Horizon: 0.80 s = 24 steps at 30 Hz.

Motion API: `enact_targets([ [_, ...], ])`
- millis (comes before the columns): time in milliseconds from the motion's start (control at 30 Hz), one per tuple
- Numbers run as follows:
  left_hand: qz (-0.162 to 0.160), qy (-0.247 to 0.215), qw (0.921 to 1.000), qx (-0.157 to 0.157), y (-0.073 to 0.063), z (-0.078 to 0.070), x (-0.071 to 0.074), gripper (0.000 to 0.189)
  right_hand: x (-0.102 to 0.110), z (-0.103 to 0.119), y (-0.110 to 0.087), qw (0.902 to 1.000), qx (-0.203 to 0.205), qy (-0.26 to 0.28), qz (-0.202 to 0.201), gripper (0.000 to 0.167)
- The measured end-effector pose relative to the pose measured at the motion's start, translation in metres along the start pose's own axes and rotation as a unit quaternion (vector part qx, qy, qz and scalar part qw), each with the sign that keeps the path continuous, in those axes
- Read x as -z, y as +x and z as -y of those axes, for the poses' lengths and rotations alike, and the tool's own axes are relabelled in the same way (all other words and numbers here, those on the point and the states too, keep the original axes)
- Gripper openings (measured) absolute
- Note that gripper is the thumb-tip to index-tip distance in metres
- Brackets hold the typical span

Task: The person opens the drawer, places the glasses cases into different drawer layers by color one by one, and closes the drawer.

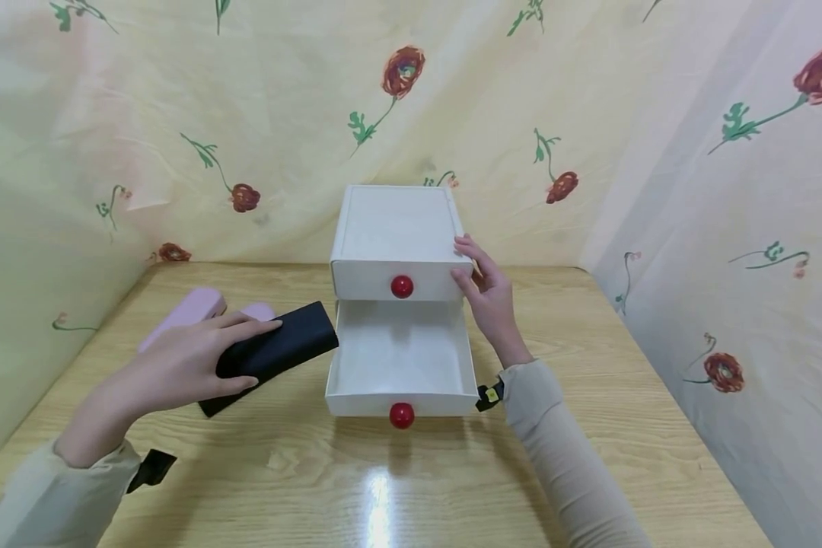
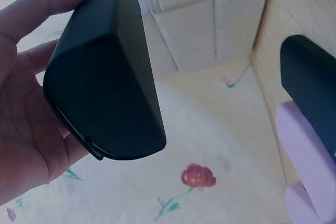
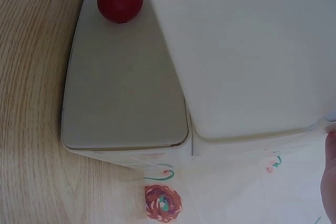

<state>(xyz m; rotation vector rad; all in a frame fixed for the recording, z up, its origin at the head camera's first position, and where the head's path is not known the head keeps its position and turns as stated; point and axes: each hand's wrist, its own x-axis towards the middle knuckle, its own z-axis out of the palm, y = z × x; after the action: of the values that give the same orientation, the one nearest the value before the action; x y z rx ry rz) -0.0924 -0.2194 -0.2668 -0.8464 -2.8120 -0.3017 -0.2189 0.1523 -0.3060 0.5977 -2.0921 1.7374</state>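
Note:
My left hand (image 1: 185, 365) grips a black glasses case (image 1: 294, 335) from above, in the air left of a small white drawer cabinet (image 1: 400, 221). In the left wrist view, thumb and fingers hold the case's sides, and its end with the lid seam faces the camera. The cabinet's lower drawer (image 1: 402, 358) is pulled out, with bare white floor visible inside. My right hand (image 1: 489, 297) touches the cabinet's upper right front corner, thumb at the front and fingertips by the top edge. Only a sliver of that hand shows in the right wrist view.
Lilac cases (image 1: 208, 303) lie on the wooden table behind my left hand, partly covered by it. Another dark case (image 2: 310, 85) lies beside them. Red round knobs (image 1: 402, 415) stick out from both drawer fronts. Flower-patterned cloth (image 1: 301, 114) hangs behind and at both sides.

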Motion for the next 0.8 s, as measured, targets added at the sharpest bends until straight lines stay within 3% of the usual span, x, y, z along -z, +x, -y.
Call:
enact_targets([
  [400, 0.037, 0.001, 0.9988, -0.031, 0.033, -0.02, 0.002, 0.063, 0.001, -0.002, 0.001, 1.0, -0.007, -0.002, -0.001, 0.037],
  [567, 0.047, -0.023, 0.9973, -0.052, 0.044, -0.025, 0.0, 0.06, 0.004, -0.02, 0.004, 1.0, -0.005, 0.0, 0.0, 0.038],
  [800, 0.071, -0.022, 0.9961, -0.047, 0.059, -0.031, -0.005, 0.061, 0.004, -0.032, 0.007, 0.9999, 0.013, 0.0, 0.001, 0.038],
])
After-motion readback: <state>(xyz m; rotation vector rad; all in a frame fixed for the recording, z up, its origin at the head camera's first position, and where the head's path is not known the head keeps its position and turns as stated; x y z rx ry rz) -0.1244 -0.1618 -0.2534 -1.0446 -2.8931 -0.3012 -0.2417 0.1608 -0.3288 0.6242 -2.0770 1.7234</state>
